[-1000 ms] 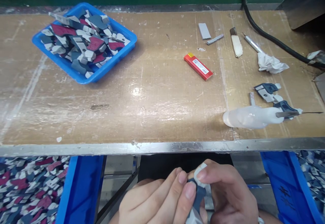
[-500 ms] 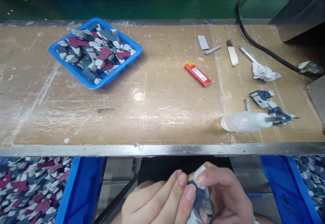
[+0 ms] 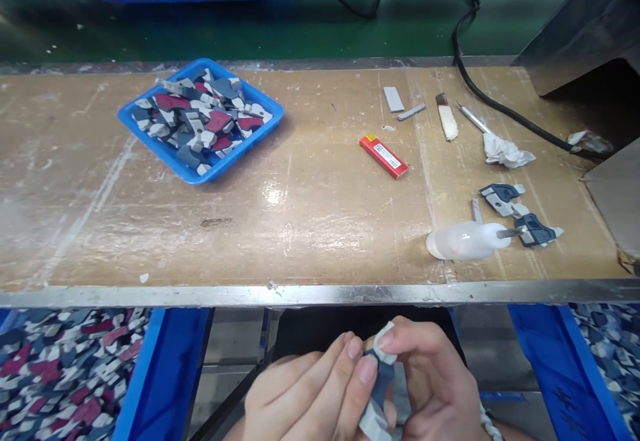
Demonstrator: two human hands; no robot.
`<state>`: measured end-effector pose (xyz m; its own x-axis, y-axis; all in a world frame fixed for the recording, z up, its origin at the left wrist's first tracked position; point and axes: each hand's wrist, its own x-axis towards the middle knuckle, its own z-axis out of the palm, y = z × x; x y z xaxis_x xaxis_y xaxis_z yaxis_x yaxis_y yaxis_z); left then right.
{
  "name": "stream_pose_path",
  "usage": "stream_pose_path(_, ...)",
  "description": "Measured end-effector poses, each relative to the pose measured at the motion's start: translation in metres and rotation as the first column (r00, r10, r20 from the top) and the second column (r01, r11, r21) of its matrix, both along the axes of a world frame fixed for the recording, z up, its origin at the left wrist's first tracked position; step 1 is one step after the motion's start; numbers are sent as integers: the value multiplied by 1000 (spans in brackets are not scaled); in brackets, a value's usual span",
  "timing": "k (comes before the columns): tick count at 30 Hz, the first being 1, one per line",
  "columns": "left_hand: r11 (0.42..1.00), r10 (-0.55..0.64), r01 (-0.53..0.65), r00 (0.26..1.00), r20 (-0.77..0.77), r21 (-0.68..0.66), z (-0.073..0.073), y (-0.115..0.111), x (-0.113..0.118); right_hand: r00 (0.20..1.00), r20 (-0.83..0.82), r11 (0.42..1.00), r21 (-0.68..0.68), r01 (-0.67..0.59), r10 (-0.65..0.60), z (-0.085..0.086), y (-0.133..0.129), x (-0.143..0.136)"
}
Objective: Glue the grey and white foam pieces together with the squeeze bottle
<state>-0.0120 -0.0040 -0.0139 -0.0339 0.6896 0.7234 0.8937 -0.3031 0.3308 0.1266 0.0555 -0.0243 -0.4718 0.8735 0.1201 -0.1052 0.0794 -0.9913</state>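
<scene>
My workbench (image 3: 310,228) is a worn brown board with a metal strip along its near edge. Below that edge, at either side of me, stand two big blue bins: the left bin (image 3: 170,368) is heaped with grey, white and maroon offcuts, and the right bin (image 3: 550,361) holds the same mix and carries dark handwriting on its wall that I cannot read.

Toward the far left of the bench sits a blue tray (image 3: 203,174) piled with grey, white and maroon shaped pieces. A black cable (image 3: 500,111) runs across the far right corner. Near the right end of the near edge lies a translucent squeeze bottle (image 3: 463,241) on its side, its metal nozzle touching one of two grey-and-white parts (image 3: 520,218) just beyond it. Past those lie a crumpled white rag (image 3: 505,153) and, along the far edge, a small knife (image 3: 447,118) and a grey flat block (image 3: 393,99). Around the middle of the bench lies a red lighter (image 3: 383,156) with a white barcode label; its print is too small to read.

Below the near edge, in my lap, my left hand (image 3: 305,394) and right hand (image 3: 440,388) meet around a small grey-and-white piece (image 3: 381,381). Both hands' fingers are closed narrowly on it, pinching it between fingertips.
</scene>
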Motion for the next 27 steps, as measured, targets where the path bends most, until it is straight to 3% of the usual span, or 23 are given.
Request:
stream_pose_path(2,992,-121,118,989,80,44,-3,13,-8,999,6,997,72,34,-35,2,7,-1)
stream_pose_path(4,981,-195,189,949,247,49,-5,25,-13,1000,-7,995,101,-18,18,5,18,0)
stream_pose_path(8,978,-190,207,880,434,8,-9,32,-11,968,-158,979,-20,-200,195,7,35,9)
stream_pose_path(13,967,-203,254,843,499,-36,-14,24,-10,991,-53,989,83,-120,125,6,39,15)
stream_pose_path(19,974,-185,228,822,538,-14,-17,22,-10,996,-56,931,362,-50,75,9,39,9)
stream_pose_path(22,980,-158,201,799,581,-10,-20,21,-2,994,-96,936,353,-9,46,7,37,7)
stream_pose_path(27,993,-56,111,683,729,-28,-19,17,5,990,-140,962,271,15,23,4,35,6)
